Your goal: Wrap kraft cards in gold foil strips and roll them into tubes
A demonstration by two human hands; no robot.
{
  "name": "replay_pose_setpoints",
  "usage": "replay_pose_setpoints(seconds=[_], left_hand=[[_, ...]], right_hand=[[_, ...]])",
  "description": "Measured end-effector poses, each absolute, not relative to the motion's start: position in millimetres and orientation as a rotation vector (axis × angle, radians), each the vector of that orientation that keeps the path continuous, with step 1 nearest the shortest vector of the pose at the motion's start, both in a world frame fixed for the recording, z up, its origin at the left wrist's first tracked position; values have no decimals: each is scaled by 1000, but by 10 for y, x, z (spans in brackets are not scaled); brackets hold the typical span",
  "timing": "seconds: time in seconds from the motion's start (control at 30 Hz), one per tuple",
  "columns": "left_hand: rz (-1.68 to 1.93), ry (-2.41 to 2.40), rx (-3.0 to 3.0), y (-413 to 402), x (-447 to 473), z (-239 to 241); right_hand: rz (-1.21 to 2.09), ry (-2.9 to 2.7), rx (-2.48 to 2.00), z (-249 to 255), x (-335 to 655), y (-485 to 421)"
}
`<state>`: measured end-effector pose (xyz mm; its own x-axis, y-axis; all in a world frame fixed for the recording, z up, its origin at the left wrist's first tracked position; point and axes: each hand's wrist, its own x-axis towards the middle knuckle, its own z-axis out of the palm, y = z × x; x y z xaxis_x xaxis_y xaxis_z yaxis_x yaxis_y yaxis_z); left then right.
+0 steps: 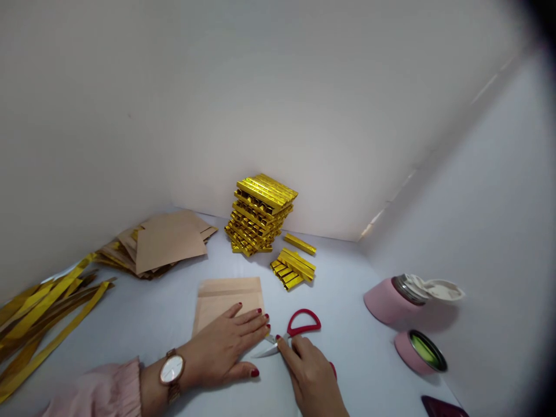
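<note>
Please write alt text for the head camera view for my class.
The left hand presses a kraft paper sheet flat on a white surface, while the right hand grips red-handled scissors. A stack of gold foil strips stands beyond.

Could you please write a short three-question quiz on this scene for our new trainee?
1. What is the left hand resting on?
2. True or false: the watch is on the right wrist.
3. Which is nearer the back wall, the large stack of gold strips or the small pile?

Key: 1. The brown paper. 2. False, it is on the left wrist. 3. The large stack of gold strips.
</note>
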<state>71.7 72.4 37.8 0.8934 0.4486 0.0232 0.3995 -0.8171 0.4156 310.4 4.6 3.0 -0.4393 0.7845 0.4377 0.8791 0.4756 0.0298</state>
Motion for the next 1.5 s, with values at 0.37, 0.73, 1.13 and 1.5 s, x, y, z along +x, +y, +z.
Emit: replay_pose_setpoints(seconds=[0.37, 0.73, 1.13, 1.5], left_hand=[[171, 632, 2652, 721, 719, 354], [254, 621, 2663, 770, 683, 335], [163, 730, 2696, 734, 429, 319], [183, 734, 2717, 739, 429, 282]], right_hand=[[-381, -2353, -1463, -205, 3035, 63], [-366, -2411, -1355, -46, 3116, 50], [-323, -2341, -1433, -193, 3074, 26], [-248, -2466, -1396, -17, 3043, 45]])
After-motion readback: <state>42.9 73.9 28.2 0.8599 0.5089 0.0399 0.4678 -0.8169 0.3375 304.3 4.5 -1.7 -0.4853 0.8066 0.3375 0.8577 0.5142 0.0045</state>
